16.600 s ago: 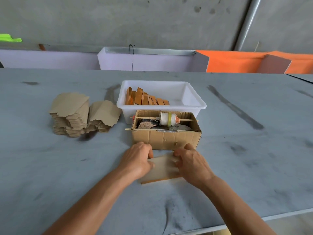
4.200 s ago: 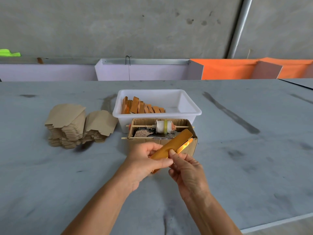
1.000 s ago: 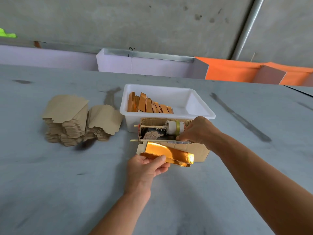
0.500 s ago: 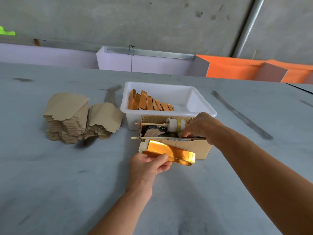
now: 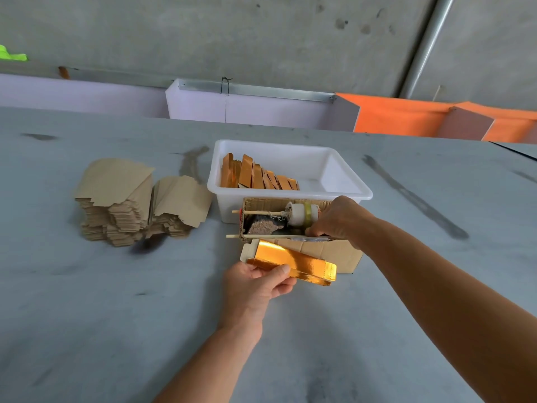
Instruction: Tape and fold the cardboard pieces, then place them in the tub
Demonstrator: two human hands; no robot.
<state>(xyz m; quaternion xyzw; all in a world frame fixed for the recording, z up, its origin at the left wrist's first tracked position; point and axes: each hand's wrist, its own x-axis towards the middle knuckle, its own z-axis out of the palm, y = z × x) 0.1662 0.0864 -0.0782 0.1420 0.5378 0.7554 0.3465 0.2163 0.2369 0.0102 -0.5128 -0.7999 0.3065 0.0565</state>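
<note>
My left hand (image 5: 257, 283) grips a folded gold cardboard piece (image 5: 293, 261) by its left end, just in front of the brown cardboard box (image 5: 328, 251). A tape roll (image 5: 302, 213) sits on a wooden stick across that box. My right hand (image 5: 338, 221) reaches into the box with curled fingers right beside the roll; what its fingertips hold is hidden. Behind the box stands the white tub (image 5: 343, 173), with several folded gold pieces (image 5: 255, 175) leaning at its left side. Flat brown cardboard blanks (image 5: 116, 202) lie stacked to the left.
The grey table (image 5: 87, 315) carries everything. Purple panels (image 5: 250, 109) and orange panels (image 5: 406, 119) run along its far edge under a concrete wall. A second thin stick (image 5: 232, 236) pokes out of the box's left side.
My right hand has stayed at the tape roll, sliding slightly lower along the box rim. My left hand holds the gold piece in about the same place.
</note>
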